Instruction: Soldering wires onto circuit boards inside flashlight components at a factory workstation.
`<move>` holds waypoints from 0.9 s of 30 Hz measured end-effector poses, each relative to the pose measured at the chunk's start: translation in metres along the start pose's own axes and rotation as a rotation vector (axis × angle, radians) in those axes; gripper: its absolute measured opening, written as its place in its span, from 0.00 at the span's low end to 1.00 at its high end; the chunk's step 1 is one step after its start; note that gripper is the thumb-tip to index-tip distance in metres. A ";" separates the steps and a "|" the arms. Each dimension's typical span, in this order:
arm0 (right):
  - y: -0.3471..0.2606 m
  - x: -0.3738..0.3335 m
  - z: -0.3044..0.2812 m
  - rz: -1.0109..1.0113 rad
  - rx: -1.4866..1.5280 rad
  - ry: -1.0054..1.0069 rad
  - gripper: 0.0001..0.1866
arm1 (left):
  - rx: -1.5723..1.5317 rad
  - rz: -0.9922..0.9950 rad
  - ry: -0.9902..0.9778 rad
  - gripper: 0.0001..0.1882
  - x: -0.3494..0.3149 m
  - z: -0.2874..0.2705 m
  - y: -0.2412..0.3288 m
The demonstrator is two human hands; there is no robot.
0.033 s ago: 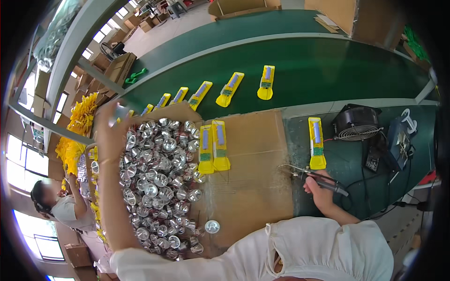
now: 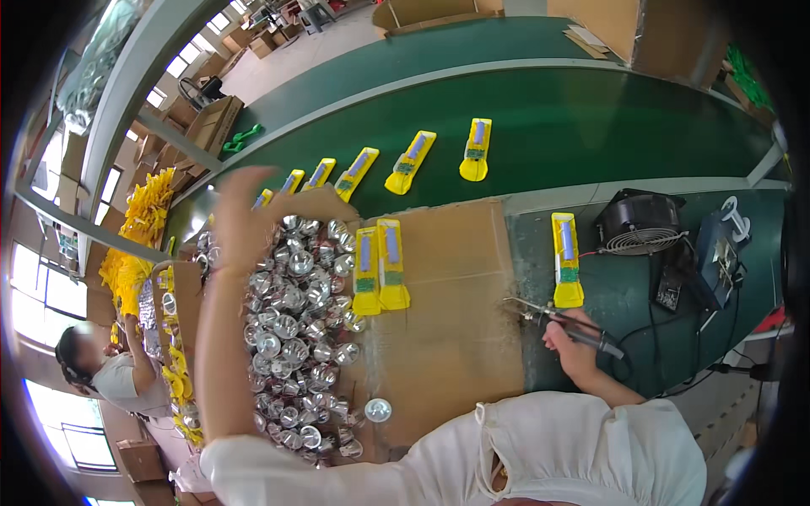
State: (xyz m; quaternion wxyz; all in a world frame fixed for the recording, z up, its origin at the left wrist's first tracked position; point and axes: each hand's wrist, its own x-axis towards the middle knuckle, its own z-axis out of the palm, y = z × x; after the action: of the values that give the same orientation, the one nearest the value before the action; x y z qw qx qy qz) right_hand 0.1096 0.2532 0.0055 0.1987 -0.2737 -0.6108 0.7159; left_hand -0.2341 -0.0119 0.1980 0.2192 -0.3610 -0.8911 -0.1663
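Note:
My right hand [image 2: 577, 350] is closed around the handle of a soldering iron [image 2: 593, 337], whose thin metal tip points left over the cardboard's right edge. Above that tip lies a yellow housing [image 2: 567, 261] with a purple battery and a green circuit board. My left hand [image 2: 245, 207] is raised at the far left end of the cardboard, smeared by motion, so its fingers are unclear. Below and beside it is a heap of shiny reflector cups [image 2: 295, 346]. Two more yellow housings [image 2: 380, 266] lie side by side right of the heap. One loose reflector cup [image 2: 378, 410] sits nearer me.
A flat cardboard sheet [image 2: 447, 337] covers the bench. Several yellow housings [image 2: 475, 150] lie on the green conveyor belt [image 2: 591, 118]. A black fan [image 2: 639, 221] and cables stand at the right. Another person [image 2: 122, 375] works at the left beside yellow parts [image 2: 139, 228].
My left hand has swung to the right, and the shiny piece seen at its fingers before no longer shows. My right hand keeps its hold on the soldering iron.

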 end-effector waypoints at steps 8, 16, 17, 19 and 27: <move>0.009 0.007 -0.030 -0.113 -0.170 -0.009 0.08 | 0.184 -0.113 -0.359 0.16 0.039 0.288 0.133; 0.006 0.023 -0.056 -0.242 -0.249 0.006 0.09 | -0.039 -0.327 -0.476 0.09 0.047 0.257 0.076; 0.008 0.020 -0.057 -0.234 -0.232 0.009 0.09 | -0.198 -0.327 -0.520 0.10 0.043 0.258 0.059; 0.013 0.022 -0.054 -0.160 -0.209 0.005 0.09 | -0.179 -0.222 -0.466 0.08 0.029 0.258 0.060; 0.004 0.012 -0.050 -0.195 -0.167 0.017 0.07 | -0.151 -0.256 -0.134 0.05 -0.115 0.177 0.165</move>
State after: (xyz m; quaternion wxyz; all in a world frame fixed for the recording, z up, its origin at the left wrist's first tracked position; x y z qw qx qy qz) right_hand 0.1324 0.2976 -0.0052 0.2489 -0.2348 -0.6903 0.6375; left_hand -0.0897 0.1163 0.0123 0.1087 -0.2700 -0.9274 -0.2350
